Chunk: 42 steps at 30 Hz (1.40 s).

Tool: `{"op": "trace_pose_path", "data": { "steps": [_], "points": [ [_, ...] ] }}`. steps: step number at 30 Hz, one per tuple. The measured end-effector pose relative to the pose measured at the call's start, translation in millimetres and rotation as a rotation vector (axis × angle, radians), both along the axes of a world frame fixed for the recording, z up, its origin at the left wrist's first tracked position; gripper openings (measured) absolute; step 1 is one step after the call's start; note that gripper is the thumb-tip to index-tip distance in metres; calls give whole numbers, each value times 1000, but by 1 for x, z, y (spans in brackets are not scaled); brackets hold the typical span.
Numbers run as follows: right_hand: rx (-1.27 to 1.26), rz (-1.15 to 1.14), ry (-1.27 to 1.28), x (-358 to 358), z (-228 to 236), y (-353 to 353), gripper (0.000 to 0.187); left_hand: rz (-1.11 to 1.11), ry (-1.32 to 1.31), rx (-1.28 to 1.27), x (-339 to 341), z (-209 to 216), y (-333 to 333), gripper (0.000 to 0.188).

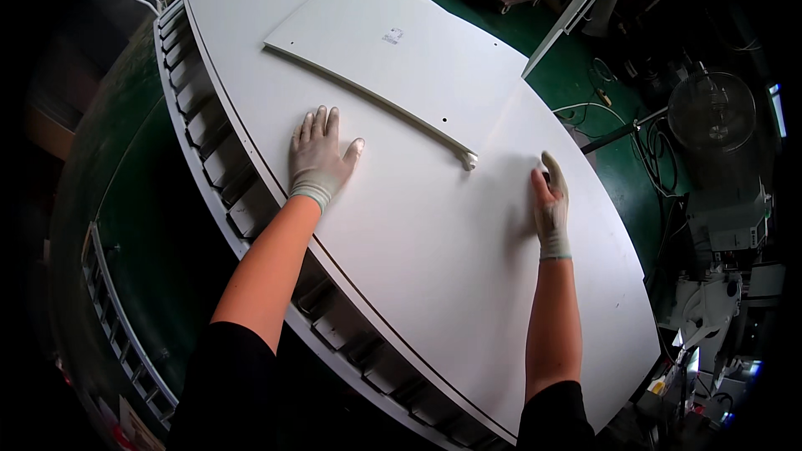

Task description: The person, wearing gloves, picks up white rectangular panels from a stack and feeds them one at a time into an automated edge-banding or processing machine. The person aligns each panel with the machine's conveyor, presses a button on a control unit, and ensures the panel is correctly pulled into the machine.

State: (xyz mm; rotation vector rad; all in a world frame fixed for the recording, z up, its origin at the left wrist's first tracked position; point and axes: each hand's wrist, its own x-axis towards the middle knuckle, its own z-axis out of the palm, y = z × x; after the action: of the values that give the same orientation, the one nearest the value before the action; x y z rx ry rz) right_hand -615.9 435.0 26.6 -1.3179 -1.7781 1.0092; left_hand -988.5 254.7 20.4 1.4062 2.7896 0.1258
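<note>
My left hand (322,157), in a thin pale glove, lies flat with its fingers stretched on a large white panel (401,259). Farther off, a smaller white board (368,54) rests on that panel. It has small dark holes near its corners and a small printed mark. At the board's near right corner sits a small whitish crumpled piece (470,160), whose kind I cannot make out. My right hand (551,205), gloved but with the thumb looking bare, is raised over the panel's right side. Its thumb and fingers curl round something small and partly dark, mostly hidden.
Rows of rollers or slats (221,163) in a metal frame run under the panel's left edge. A white upright bar (570,17) stands beyond the right edge. A round fan (712,111), loose cables (647,154) and equipment fill the right side. Lower left lies a ladder-like rail (125,330).
</note>
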Motion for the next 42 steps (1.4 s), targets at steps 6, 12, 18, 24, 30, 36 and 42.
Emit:
{"op": "trace_pose_path", "data": {
  "steps": [6,12,18,24,30,36,42],
  "points": [
    [161,166,-258,-136,-8,64,58,-93,-11,56,-7,5,4,83],
    [317,199,-373,-193,-12,36,57,-332,-88,146,-18,14,23,81],
    [21,42,162,-204,-10,5,33,-445,-142,125,-29,12,42,73],
    [379,135,-135,-203,-6,-51,26,-447,-122,193,-29,12,42,70],
    [374,66,-112,-213,-2,-59,16,-436,-117,130,-29,14,44,71],
    [355,175,-127,-202,-6,-63,11,-422,-86,154,-29,9,44,71],
    [-286,150,315,-188,4,-101,16,-411,-74,292,-32,-3,42,61]
  ]
}}
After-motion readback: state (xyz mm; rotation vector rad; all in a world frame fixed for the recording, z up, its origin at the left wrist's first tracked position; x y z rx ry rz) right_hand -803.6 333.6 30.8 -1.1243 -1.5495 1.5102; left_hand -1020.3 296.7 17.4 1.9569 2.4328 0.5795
